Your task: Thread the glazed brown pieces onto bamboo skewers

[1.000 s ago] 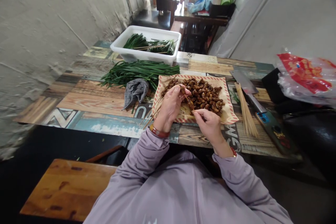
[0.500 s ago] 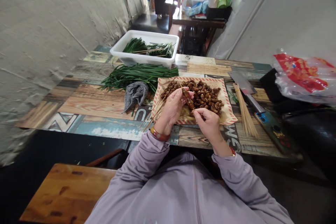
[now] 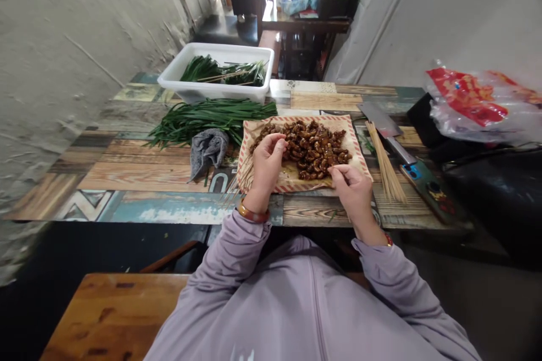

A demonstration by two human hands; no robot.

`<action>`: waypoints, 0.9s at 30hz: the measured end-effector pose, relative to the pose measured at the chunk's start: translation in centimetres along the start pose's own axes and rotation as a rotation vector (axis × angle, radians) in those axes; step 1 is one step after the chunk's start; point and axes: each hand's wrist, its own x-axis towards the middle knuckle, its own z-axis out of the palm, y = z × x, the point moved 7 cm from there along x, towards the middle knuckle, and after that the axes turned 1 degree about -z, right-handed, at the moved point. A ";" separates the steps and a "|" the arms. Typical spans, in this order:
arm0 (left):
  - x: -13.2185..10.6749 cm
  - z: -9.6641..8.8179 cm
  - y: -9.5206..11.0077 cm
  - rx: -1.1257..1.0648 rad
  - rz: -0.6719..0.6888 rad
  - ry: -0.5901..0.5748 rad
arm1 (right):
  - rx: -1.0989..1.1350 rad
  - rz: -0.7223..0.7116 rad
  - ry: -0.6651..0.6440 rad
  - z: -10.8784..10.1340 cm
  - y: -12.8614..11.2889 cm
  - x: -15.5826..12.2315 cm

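A heap of glossy brown pieces that look like insect pupae lies on a paper sheet with a red-striped border. My left hand is over the left part of the paper, thumb and fingers closed together. Whatever it may hold is hidden. At the heap's lower right edge, my right hand is closed in a pinch. Anything between those fingertips is too small to make out. Loaded skewers lie at the paper's left side, partly behind my left hand, their bare stick ends pointing towards me.
Bare bamboo skewers lie right of the paper, beside a cleaver and a phone. Left are a grey cloth and long green chives. Behind stands a white tub of greens. Plastic bags sit far right.
My hands have moved apart. The loaded skewer held between them earlier no longer shows there. The whole view has shifted slightly.
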 end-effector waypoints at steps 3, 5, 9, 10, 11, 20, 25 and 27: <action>0.0 0.3 1.0 0.284 0.166 -0.036 | -0.025 0.006 -0.013 -0.4 0.6 -0.5; -0.2 0.8 1.6 0.425 0.277 -0.069 | -0.030 0.003 0.001 -0.6 0.7 -0.8; -0.6 2.0 1.8 0.577 0.382 -0.180 | -0.012 0.012 0.086 -1.1 0.7 -0.9; -0.7 2.3 1.7 0.620 0.397 -0.203 | -0.007 0.014 0.105 -1.2 0.7 -0.8; -0.8 2.6 1.6 0.668 0.413 -0.222 | -0.007 0.013 0.120 -1.3 0.7 -0.8; -1.3 6.2 1.9 1.025 0.482 -0.353 | -0.061 -0.054 0.139 -1.4 -0.3 -0.4; -1.3 7.2 1.7 1.164 0.467 -0.412 | -0.049 -0.063 0.141 -1.2 -0.4 -0.4; -1.4 7.4 1.7 1.191 0.463 -0.411 | -0.057 -0.082 0.136 -1.1 -0.5 -0.4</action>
